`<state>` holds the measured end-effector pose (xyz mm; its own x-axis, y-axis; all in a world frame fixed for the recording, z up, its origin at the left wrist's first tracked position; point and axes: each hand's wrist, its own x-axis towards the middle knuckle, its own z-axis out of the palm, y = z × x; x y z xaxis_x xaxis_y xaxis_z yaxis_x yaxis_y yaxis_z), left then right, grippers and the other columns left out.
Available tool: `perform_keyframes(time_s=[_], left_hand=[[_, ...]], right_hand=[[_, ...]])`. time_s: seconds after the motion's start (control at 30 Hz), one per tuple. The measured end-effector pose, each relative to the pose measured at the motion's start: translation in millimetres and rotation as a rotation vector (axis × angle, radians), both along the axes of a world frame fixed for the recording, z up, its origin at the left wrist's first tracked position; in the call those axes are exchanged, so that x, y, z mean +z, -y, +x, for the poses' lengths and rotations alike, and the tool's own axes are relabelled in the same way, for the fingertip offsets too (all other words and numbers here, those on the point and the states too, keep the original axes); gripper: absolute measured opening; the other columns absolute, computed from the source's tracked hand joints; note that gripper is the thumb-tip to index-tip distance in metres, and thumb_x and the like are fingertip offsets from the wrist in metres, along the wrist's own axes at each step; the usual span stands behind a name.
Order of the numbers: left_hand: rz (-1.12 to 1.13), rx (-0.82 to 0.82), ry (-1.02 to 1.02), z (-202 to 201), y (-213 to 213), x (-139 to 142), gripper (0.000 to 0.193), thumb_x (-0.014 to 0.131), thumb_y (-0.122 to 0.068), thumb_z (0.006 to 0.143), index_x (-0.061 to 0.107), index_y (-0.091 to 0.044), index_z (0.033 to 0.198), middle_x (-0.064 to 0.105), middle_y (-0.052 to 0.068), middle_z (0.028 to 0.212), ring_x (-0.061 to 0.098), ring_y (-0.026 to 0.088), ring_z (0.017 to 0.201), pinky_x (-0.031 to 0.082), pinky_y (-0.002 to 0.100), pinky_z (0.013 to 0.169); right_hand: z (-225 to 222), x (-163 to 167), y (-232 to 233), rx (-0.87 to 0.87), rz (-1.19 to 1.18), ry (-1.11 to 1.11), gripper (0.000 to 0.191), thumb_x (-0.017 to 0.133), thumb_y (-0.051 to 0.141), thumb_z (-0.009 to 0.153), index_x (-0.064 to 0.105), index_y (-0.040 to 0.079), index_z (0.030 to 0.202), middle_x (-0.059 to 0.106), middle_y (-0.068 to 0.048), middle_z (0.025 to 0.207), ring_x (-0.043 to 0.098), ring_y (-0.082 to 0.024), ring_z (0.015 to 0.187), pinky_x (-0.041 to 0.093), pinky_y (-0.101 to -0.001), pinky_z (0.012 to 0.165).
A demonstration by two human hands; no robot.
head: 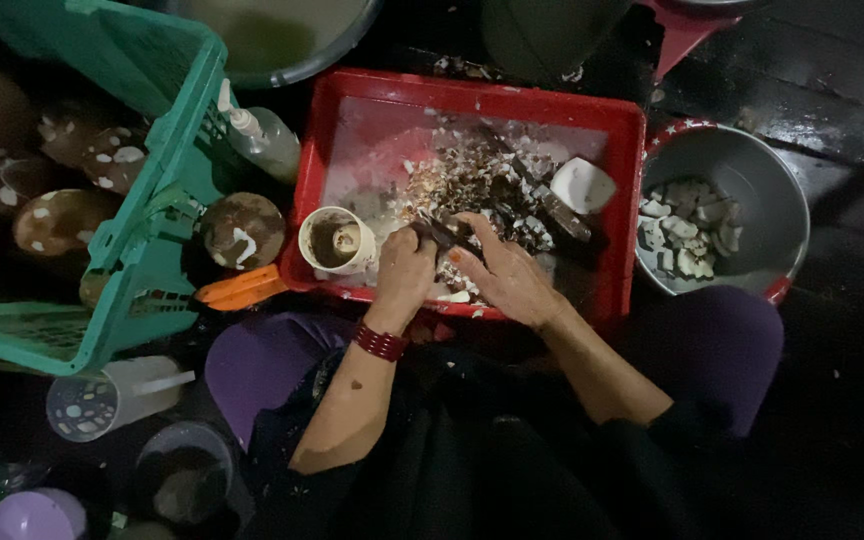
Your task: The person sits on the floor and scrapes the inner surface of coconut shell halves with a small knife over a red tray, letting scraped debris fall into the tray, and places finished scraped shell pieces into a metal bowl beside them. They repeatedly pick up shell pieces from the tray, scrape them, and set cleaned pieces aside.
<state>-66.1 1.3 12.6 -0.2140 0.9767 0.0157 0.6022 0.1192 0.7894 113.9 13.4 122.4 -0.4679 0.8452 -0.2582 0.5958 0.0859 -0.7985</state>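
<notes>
My left hand (404, 268), with a red bangle at the wrist, is curled into a fist around a small dark narrow tool (439, 235) over the red tray (472, 96). Right beside it, my right hand (508, 278) has bent fingers that pinch the same dark thing from the other side. Both hands hover over a heap of brown and white shell scraps (482, 180) in the tray. Pale bits (455, 296) lie under my hands. What is inside my palms is hidden.
A white cup (337, 240) stands in the tray's left corner and a white chunk (582, 185) lies at its right. A metal bowl (787, 200) of white pieces is on the right. A green basket (142, 250) of brown husked fruits, a spray bottle (264, 140), a round brown fruit (242, 230) and an orange tool (240, 288) are on the left.
</notes>
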Motion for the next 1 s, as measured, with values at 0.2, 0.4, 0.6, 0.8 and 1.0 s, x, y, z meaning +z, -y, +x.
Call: perform_keyframes(time_s=[0.2, 0.4, 0.6, 0.8, 1.0], left_hand=[[0.269, -0.263, -0.495, -1, 6, -11, 0.013, 0.061, -0.006, 0.085, 0.067, 0.004, 0.080, 0.063, 0.022, 0.086, 0.063, 0.040, 0.087, 0.050, 0.052, 0.076], [0.279, -0.296, -0.490, 6, 6, -16, 0.014, 0.062, -0.007, 0.088, 0.067, 0.002, 0.078, 0.064, 0.020, 0.085, 0.063, 0.038, 0.085, 0.051, 0.051, 0.074], [0.367, -0.346, -0.527, 7, 9, -6, 0.014, 0.061, -0.009, 0.085, 0.070, 0.002, 0.085, 0.065, 0.020, 0.087, 0.064, 0.038, 0.086, 0.051, 0.051, 0.075], [0.090, -0.259, -0.173, -2, 4, 1, 0.016, 0.061, -0.012, 0.090, 0.071, 0.000, 0.092, 0.064, 0.020, 0.086, 0.064, 0.038, 0.084, 0.050, 0.051, 0.074], [0.330, -0.362, -0.492, -6, 4, -8, 0.016, 0.062, -0.009, 0.077, 0.070, -0.001, 0.089, 0.063, 0.020, 0.085, 0.062, 0.039, 0.089, 0.050, 0.051, 0.080]], right_hand=[[-5, -10, -2, -0.039, 0.015, 0.070, 0.044, 0.052, 0.043, 0.101, 0.047, 0.016, 0.136, 0.067, -0.020, 0.071, 0.069, -0.040, 0.071, 0.048, -0.0518, 0.066], [2, -37, -7, -0.005, 0.146, -0.029, 0.036, 0.052, 0.038, 0.103, 0.050, 0.009, 0.124, 0.063, -0.022, 0.075, 0.069, -0.042, 0.072, 0.052, -0.0497, 0.065], [1, -40, -8, -0.046, 0.241, 0.028, 0.034, 0.060, 0.039, 0.106, 0.056, 0.007, 0.115, 0.066, -0.025, 0.078, 0.066, -0.047, 0.080, 0.049, -0.0526, 0.067], [1, -18, -2, -0.002, 0.300, 0.020, 0.046, 0.056, 0.038, 0.098, 0.050, 0.009, 0.133, 0.068, -0.024, 0.075, 0.068, -0.047, 0.076, 0.050, -0.0546, 0.065], [0, -18, -2, -0.004, 0.412, 0.092, 0.044, 0.060, 0.042, 0.100, 0.054, 0.003, 0.122, 0.067, -0.026, 0.081, 0.067, -0.048, 0.079, 0.049, -0.0547, 0.066]])
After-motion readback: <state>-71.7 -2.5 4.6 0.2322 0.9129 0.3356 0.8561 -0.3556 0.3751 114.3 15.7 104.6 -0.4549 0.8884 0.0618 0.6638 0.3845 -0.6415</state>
